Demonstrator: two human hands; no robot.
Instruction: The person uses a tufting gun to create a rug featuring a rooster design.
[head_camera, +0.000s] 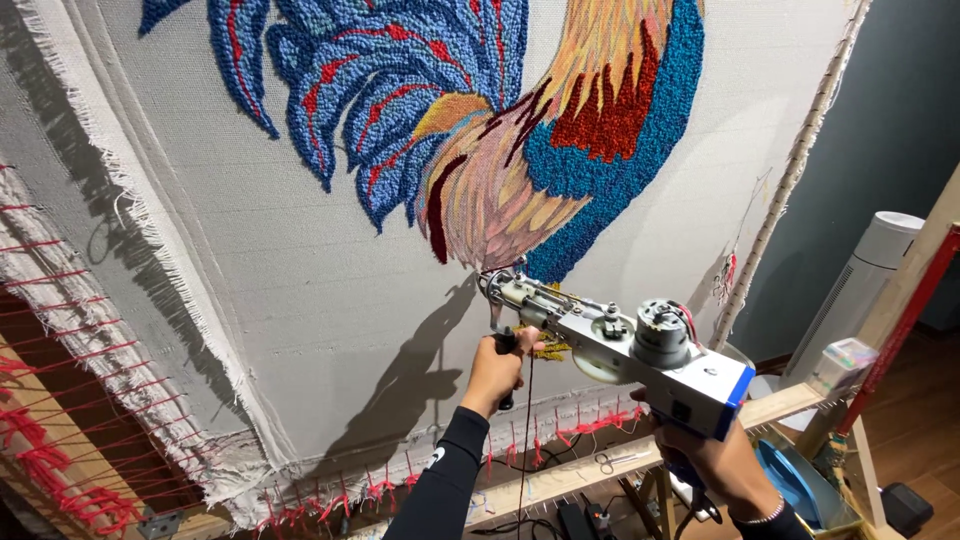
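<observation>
Red lacing ties the frayed left edge of the cloth to the wooden frame. The cloth hangs stretched and upright. Its upper middle carries a tufted rooster in blue, red, orange and pink loops. The left hand, in a black sleeve, is clamped round the front handle of the tufting gun, just below the rooster's lowest pink feathers. The gun tilts up to the left, and its needle tip touches the cloth at the lower edge of the tufted patch. The right hand is closed on the rear grip under the gun's blue-edged body. Scissors lie on the frame's bottom rail between the hands. A white tower fan stands beyond the cloth's right edge.
</observation>
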